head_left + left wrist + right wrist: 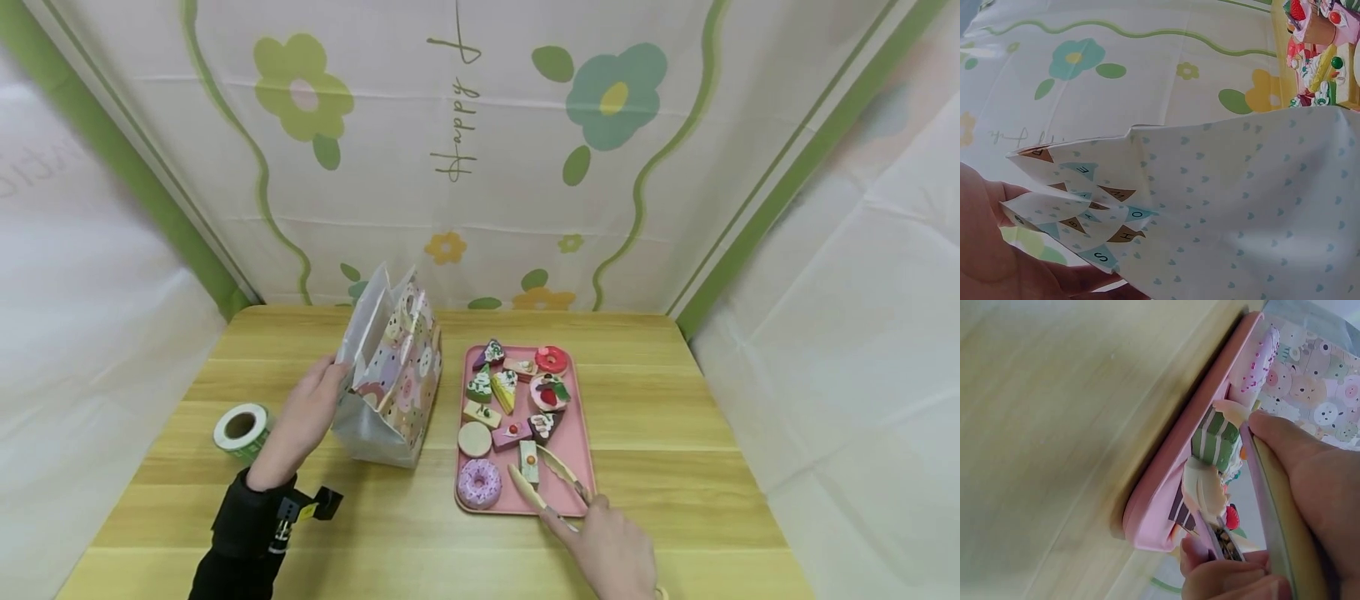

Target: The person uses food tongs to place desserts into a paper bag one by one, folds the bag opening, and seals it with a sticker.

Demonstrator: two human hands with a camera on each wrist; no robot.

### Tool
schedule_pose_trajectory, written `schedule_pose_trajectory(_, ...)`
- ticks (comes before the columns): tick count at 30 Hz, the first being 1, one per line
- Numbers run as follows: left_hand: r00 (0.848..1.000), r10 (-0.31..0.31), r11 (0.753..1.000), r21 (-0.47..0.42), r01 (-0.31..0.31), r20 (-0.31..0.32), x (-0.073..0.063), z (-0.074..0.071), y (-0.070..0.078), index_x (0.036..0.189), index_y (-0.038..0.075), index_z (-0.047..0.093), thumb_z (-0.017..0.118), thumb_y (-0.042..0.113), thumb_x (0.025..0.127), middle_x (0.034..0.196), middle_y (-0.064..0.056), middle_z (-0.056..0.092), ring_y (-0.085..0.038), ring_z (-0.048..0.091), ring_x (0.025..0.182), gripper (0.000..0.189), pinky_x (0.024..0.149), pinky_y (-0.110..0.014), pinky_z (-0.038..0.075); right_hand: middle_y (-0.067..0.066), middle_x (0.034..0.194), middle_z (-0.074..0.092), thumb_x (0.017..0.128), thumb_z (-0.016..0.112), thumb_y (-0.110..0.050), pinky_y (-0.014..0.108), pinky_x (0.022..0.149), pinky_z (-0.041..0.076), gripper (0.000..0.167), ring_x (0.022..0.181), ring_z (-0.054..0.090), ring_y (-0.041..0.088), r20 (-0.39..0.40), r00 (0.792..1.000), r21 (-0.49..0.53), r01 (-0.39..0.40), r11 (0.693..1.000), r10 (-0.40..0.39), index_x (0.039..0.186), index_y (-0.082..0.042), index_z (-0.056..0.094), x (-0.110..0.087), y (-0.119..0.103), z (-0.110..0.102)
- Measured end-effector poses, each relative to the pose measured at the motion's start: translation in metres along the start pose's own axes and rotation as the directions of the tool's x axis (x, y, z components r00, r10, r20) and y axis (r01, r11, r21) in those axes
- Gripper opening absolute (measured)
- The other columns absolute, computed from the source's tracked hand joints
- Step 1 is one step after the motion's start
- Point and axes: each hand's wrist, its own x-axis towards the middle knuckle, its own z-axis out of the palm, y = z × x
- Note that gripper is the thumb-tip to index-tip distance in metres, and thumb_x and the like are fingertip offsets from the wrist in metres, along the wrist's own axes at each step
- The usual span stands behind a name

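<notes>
My left hand (307,408) grips the open upper edge of a paper gift bag (408,375) with animal faces on its front. In the left wrist view the bag's side (1241,200) shows small blue hearts, and its mouth gapes a little. With my right hand (618,554) I hold food tongs (530,493) over the near end of a pink tray (572,421). The tong tips stand on either side of a small green layered toy cake (1213,440); whether both touch it I cannot tell. Several other toy cakes lie on the tray.
A roll of green-and-white stickers (242,429) stands left of my left forearm. On the tray's near left corner lies a purple sprinkled donut (479,483), with a red donut (551,359) at the far right. Patterned cloth walls (487,200) surround the wooden table (675,467).
</notes>
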Motion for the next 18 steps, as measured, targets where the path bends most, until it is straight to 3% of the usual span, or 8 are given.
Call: schedule_pose_trajectory(18,1.000,0.010,1.000,0.016,-0.010,0.001,-0.0021,-0.0005,0.0008,0.151,-0.002,0.025,0.026,0.045,0.107,0.145,-0.027,0.037,-0.042,0.036,0.132,0.065,0.103,-0.064,0.027,0.004,0.056,0.044,0.079,0.047,-0.083,0.036,0.040,0.037,0.079,0.045,0.042,0.018,-0.008,0.999,0.035,0.034,0.999,-0.034,0.076,-0.004,0.055,0.0004,0.0040,0.0024)
